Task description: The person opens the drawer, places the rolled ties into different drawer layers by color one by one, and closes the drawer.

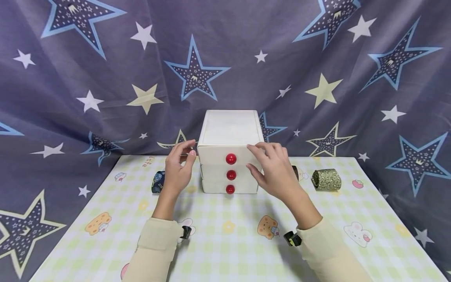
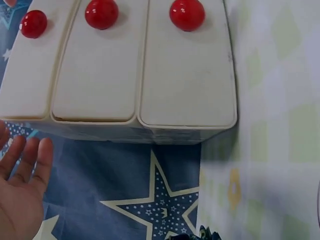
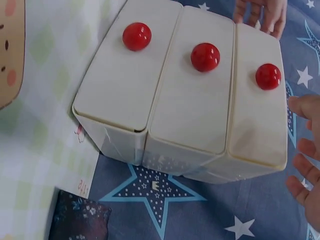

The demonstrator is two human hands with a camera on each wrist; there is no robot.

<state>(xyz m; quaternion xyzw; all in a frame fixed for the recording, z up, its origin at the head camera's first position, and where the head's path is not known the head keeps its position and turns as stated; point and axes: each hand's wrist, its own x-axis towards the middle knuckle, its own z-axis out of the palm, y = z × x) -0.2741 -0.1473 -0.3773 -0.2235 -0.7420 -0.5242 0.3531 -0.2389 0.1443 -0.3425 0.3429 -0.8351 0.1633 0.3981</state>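
A white three-drawer box [image 1: 230,129] with a round red knob [image 1: 231,158] on each drawer stands toward the back of the table; all its drawers look closed. My left hand [image 1: 180,164] is beside the upper left side of the box, fingers loosely bent and nothing in them. At the upper right front corner, my right hand [image 1: 273,166] has its fingertips close to the top edge, with the thumb lower along the front. The right wrist view shows the right hand [image 3: 307,160] with a gap between its fingers and the box front [image 3: 257,115].
A dark blue patterned roll [image 1: 158,181] lies left of the box, partly behind the left hand. To the right is a green speckled roll [image 1: 327,179], with a dark roll [image 1: 295,172] mostly hidden behind the right hand. A star-print curtain [image 1: 225,58] hangs behind the checked tablecloth [image 1: 225,243].
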